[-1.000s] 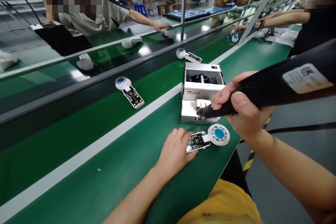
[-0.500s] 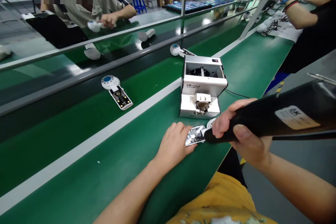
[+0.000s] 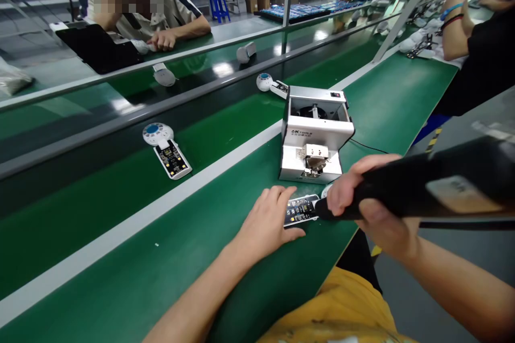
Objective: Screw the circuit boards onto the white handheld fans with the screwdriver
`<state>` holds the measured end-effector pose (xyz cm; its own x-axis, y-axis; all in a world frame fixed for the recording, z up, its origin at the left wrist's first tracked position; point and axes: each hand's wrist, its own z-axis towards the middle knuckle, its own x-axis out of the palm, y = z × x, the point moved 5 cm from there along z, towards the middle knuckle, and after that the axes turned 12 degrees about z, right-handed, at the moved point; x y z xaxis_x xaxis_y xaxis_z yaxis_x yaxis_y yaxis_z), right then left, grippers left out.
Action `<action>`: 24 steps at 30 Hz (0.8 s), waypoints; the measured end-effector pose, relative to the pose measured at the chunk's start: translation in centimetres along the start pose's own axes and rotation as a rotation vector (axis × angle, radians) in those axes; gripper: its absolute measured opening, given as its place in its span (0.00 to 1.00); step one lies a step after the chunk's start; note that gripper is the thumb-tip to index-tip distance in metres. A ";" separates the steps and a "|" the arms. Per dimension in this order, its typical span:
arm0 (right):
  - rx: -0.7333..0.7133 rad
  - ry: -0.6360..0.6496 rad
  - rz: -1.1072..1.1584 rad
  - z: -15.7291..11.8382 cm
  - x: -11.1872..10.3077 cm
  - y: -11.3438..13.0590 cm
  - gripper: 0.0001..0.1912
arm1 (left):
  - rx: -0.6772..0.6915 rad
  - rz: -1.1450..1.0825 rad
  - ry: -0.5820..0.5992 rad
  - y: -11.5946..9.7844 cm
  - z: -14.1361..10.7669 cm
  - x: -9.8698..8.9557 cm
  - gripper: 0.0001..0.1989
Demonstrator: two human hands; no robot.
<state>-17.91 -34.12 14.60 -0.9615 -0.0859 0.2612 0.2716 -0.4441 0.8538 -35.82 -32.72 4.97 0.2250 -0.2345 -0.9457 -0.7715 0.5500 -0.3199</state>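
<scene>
A white device with an exposed circuit board (image 3: 301, 210) lies on the green bench in front of the screw feeder. My left hand (image 3: 270, 220) rests at the board's left end, its thumb and index finger spread apart along the two sides. My right hand (image 3: 372, 198) is wrapped round a black electric screwdriver (image 3: 406, 185), held nearly level and pointing left. The driver's tip hides the joint between the board and the device's round head, of which only a white edge shows behind my fingers.
The silver screw feeder (image 3: 317, 134) stands just behind the device. On the conveyor (image 3: 225, 144) lie an open device (image 3: 173, 158), another (image 3: 277, 86) behind the feeder, and closed ones farther off. A person sits opposite; another person's arms show at right.
The thumb and fingers of my left hand have spread wider around the board. The open device on the conveyor has shifted left, while closed ones beyond moved right. The person opposite has lowered a hand.
</scene>
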 end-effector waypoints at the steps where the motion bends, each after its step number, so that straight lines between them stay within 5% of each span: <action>1: -0.032 -0.007 0.068 0.9 0.3 0.6 0.15 | -0.011 -0.016 0.030 0.5 -0.3 -0.4 0.37; 5: -0.229 -0.167 0.168 4.4 0.9 2.2 0.15 | -0.047 -0.033 0.106 2.2 -1.2 -0.8 0.21; 12: -0.252 -0.200 0.098 5.8 0.8 0.8 0.11 | -0.024 -0.082 -0.102 1.6 -0.6 1.2 0.21; 19: -0.083 0.051 0.174 2.9 3.0 -0.5 0.13 | -0.016 -0.092 -0.126 1.8 -0.4 1.3 0.21; 24: -0.082 0.082 0.251 2.1 4.4 -2.9 0.13 | -0.012 -0.086 -0.145 1.7 -0.4 1.3 0.23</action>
<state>-22.80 -31.33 14.25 -0.8654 -0.2730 0.4201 0.5010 -0.4704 0.7264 -37.08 -32.42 3.26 0.3734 -0.1614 -0.9135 -0.7527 0.5229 -0.4000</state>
